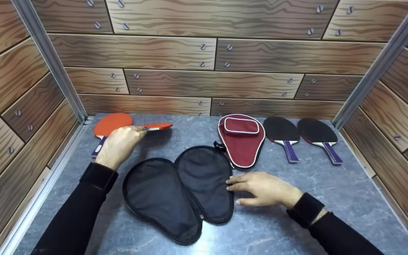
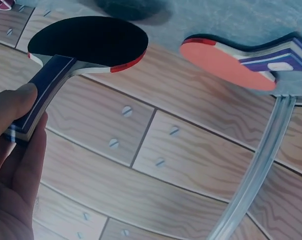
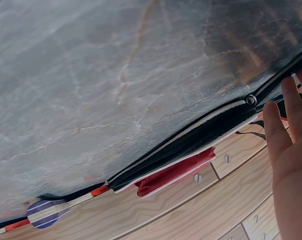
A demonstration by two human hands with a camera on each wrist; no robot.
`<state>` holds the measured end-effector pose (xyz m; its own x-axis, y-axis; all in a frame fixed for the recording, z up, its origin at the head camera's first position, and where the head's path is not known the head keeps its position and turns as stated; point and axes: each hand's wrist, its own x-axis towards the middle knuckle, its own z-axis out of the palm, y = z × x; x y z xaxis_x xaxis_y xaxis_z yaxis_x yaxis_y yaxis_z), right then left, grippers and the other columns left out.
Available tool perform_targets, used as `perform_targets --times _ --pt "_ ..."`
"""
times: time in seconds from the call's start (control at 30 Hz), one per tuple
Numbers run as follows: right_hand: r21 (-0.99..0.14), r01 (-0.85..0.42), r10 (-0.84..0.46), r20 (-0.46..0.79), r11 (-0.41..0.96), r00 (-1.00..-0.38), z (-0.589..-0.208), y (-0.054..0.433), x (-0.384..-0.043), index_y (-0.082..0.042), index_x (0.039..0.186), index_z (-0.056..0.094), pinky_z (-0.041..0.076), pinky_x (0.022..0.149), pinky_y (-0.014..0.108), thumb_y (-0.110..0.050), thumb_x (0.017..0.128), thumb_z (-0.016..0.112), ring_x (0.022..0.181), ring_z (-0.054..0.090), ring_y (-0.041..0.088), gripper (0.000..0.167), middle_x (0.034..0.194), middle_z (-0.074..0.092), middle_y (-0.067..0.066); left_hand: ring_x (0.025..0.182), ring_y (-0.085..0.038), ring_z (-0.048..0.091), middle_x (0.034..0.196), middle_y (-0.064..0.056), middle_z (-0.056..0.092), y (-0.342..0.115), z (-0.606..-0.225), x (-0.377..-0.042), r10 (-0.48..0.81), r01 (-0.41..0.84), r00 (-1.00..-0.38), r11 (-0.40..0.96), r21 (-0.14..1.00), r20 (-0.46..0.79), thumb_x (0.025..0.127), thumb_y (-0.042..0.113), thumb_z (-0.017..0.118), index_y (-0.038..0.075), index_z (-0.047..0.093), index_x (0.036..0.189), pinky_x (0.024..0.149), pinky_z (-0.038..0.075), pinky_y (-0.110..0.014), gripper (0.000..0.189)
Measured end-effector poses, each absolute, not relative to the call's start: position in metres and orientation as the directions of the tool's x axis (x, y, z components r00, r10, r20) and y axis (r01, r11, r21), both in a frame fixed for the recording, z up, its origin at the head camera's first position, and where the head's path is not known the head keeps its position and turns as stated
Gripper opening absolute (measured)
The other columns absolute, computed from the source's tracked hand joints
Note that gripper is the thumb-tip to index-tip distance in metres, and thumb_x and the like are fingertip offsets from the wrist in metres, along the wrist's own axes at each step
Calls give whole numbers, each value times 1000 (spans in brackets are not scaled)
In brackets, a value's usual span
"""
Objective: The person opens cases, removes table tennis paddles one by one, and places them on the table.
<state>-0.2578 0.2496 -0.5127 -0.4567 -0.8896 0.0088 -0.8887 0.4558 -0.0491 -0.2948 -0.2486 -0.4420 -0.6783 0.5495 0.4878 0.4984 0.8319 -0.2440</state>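
My left hand (image 1: pixel 120 145) grips a table tennis paddle (image 1: pixel 161 125) by its purple handle, tilted nearly edge-on above the table at the back left. The left wrist view shows its black face (image 2: pixel 91 42), with thumb and fingers pinching the handle end. Beside that hand lies a second paddle (image 1: pixel 113 123), orange side up. A black paddle case (image 1: pixel 158 198) lies spread wide at the front middle, its dark lining upward. My right hand (image 1: pixel 264 189) touches the right edge of the case with fingers extended, holding nothing.
At the back, a closed red paddle case (image 1: pixel 242 147) with white piping lies beside the black one. Two black-faced paddles (image 1: pixel 282 129) with purple handles lie to its right. Wood-patterned walls (image 1: pixel 204 53) and metal corner posts (image 1: pixel 53 60) enclose the grey table (image 1: pixel 253 237).
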Motion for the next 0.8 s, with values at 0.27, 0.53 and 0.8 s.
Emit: perform_targets --times 0.27,0.53,0.8 --pt "-44 -890 -891 8 453 -454 -514 250 -259 -24 155 78 66 120 49 -54 115 70 150 74 23 51 163 75 -2 78 -37 82 92 -11 83 -254 -456 -295 550 528 -707 829 -186 446 99 -11 76 3 79 92 63 69 -53 16" --pt "-41 -893 -893 12 449 -450 -514 251 -258 -24 155 78 65 120 49 -53 115 70 152 73 23 50 163 75 -2 79 -37 83 93 -9 83 -263 -474 -299 567 556 -720 816 -157 400 99 -7 79 5 77 91 65 69 -52 14" --pt "-47 -887 -888 10 458 -459 -513 251 -258 -25 155 78 66 119 49 -54 116 69 152 72 22 50 164 74 -3 81 -39 84 97 -10 82 -269 -491 -309 565 586 -739 808 -62 367 100 7 86 6 80 93 67 68 -55 9"
